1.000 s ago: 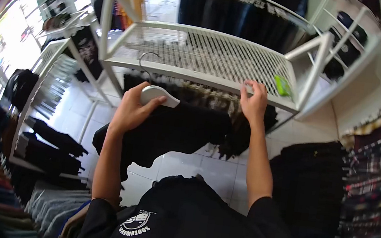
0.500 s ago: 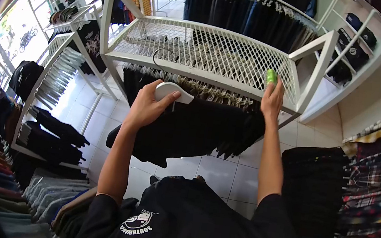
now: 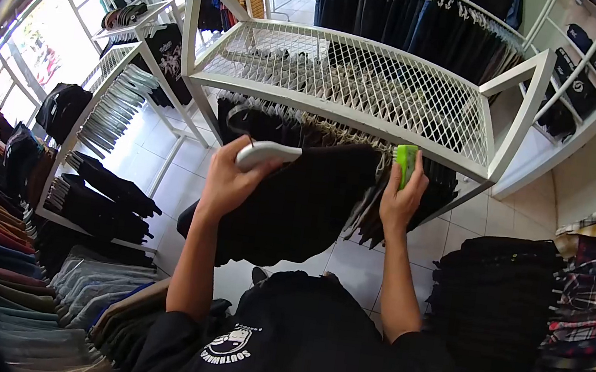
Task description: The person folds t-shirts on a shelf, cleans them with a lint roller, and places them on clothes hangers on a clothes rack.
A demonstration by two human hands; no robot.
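Observation:
My left hand [image 3: 231, 181] is closed around the neck of a white hanger [image 3: 269, 154]. A dark garment [image 3: 303, 202] hangs from that hanger, in front of the rack and above the floor. My right hand [image 3: 402, 196] grips a green brush-like tool [image 3: 405, 164], held upright close to the garment's right side, its bristles facing left. Whether the bristles touch the cloth I cannot tell.
A white metal rack [image 3: 309, 103] with a mesh top [image 3: 373, 72] and hanging clothes stands ahead. Black garments [image 3: 492, 309] and plaid shirts [image 3: 594, 308] hang at right. Another rack [image 3: 71, 134] is at left, with folded grey clothes [image 3: 93, 283] below. White tiles cover the floor.
My right hand has come down with the green tool from over the mesh top to beside the garment. The hanger is slightly lower, and its hook has turned.

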